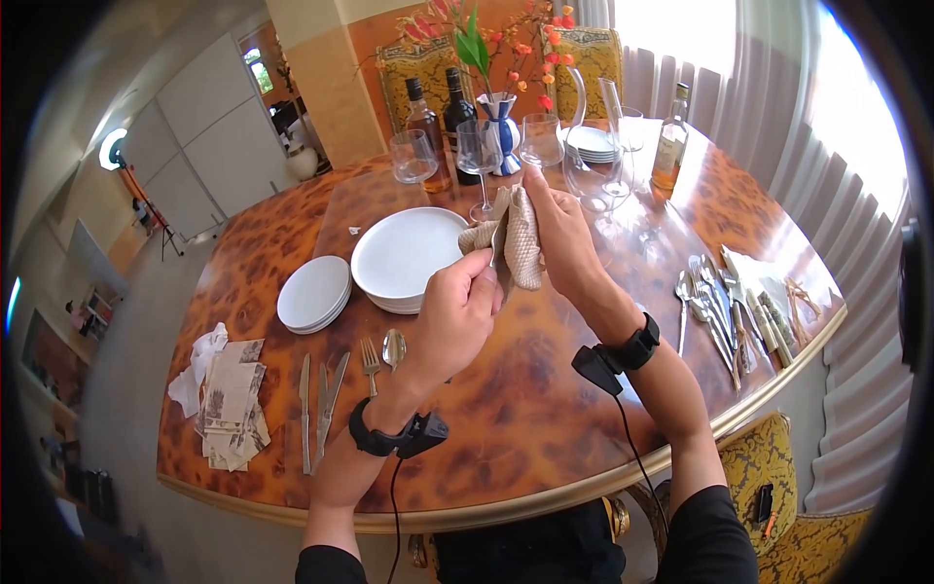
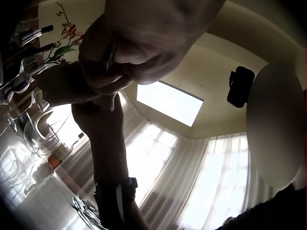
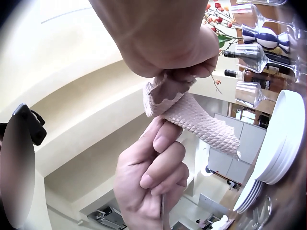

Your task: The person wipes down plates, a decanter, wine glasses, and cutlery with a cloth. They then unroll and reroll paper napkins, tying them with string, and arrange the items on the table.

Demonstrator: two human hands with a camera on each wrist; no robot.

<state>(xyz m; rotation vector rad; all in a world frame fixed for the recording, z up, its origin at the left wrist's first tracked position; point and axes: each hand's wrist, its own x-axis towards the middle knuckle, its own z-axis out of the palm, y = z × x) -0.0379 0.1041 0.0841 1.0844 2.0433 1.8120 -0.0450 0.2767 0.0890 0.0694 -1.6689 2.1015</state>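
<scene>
Above the table, my left hand (image 1: 462,307) grips a silver piece of cutlery (image 1: 498,241); I cannot tell its kind, as the fingers and cloth cover most of it. In the right wrist view a thin bit of its metal (image 3: 162,211) shows below the curled left fingers. My right hand (image 1: 564,234) pinches a beige textured cloth (image 1: 525,248), which is folded around the upper part of the cutlery. The two hands are close together, and the cloth hangs down between them. In the left wrist view the cloth (image 2: 64,86) is dark against the light.
Stacked large plates (image 1: 409,251) and small plates (image 1: 313,292) stand left of the hands. Knives (image 1: 321,409), a fork (image 1: 370,362) and a spoon (image 1: 393,346) lie nearer. Wine glasses (image 1: 477,151), bottles (image 1: 424,117) and a vase (image 1: 501,131) stand behind; more cutlery (image 1: 715,311) lies right.
</scene>
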